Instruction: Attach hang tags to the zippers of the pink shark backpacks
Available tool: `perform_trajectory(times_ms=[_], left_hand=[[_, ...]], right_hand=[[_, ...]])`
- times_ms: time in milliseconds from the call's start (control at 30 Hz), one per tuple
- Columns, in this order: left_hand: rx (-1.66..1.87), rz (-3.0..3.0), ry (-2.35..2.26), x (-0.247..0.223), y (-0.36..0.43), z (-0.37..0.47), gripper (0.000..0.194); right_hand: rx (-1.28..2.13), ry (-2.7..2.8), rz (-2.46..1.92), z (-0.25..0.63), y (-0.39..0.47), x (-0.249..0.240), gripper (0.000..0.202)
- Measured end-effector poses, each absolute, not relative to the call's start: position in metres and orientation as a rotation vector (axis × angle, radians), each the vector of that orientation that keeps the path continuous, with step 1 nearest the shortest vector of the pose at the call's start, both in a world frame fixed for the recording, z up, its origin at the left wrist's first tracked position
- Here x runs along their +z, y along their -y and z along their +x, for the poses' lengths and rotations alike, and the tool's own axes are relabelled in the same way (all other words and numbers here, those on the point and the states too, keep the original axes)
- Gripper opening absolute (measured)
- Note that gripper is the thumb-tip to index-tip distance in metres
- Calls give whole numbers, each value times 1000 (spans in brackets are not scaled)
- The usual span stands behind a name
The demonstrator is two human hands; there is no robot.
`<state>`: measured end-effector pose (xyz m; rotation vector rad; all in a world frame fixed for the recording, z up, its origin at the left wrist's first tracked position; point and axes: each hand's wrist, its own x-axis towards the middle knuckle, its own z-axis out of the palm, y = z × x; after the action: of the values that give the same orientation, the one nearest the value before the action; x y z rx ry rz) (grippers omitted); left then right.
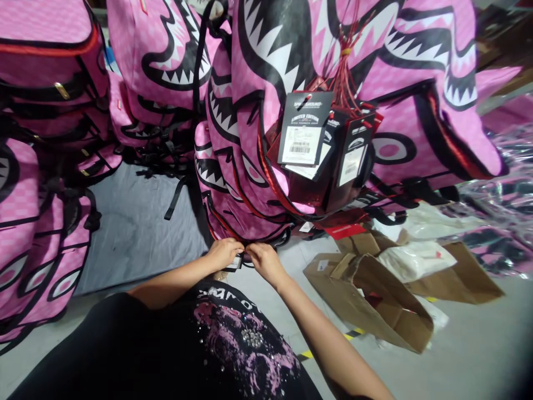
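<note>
Pink shark-mouth backpack (238, 222): we've L hand (224, 253) & R hand (265, 262) at its btm edge, fingers pinched, can't tell on what; blk/wht tag (235, 263) by L hand.

From my remote feed I saw a pale, glossy floor (425, 369) with yellow-and-black tape (353, 334) on it, and a flat surface under grey-blue sheeting (137, 228) on the left. Right side had an open cardboard box (345, 300), more brown cardboard (466, 275) behind it, white plastic packaging (416, 260) and shiny clear wrap (499, 189). Light fell cool and uneven, far right corner dim, details there too blurred to read.
</note>
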<state>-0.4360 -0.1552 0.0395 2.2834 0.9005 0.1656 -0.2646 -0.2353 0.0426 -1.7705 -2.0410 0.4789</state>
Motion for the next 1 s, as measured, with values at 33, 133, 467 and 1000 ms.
perform_trajectory(times_ms=[33,133,467,1000], left_hand=[[145,2299,-909,40,155,-435,24],[74,2317,-931,42,155,-433,20],[-80,2492,-888,46,156,-431,21],[67,2313,-1035,39,161,-436,13]], right_hand=[[455,2073,-1784,-266,235,44,17],[412,2116,-1813,-269,235,47,17],[434,2120,-1854,-275,234,48,16],[486,2034,-1878,-286,232,50,14]])
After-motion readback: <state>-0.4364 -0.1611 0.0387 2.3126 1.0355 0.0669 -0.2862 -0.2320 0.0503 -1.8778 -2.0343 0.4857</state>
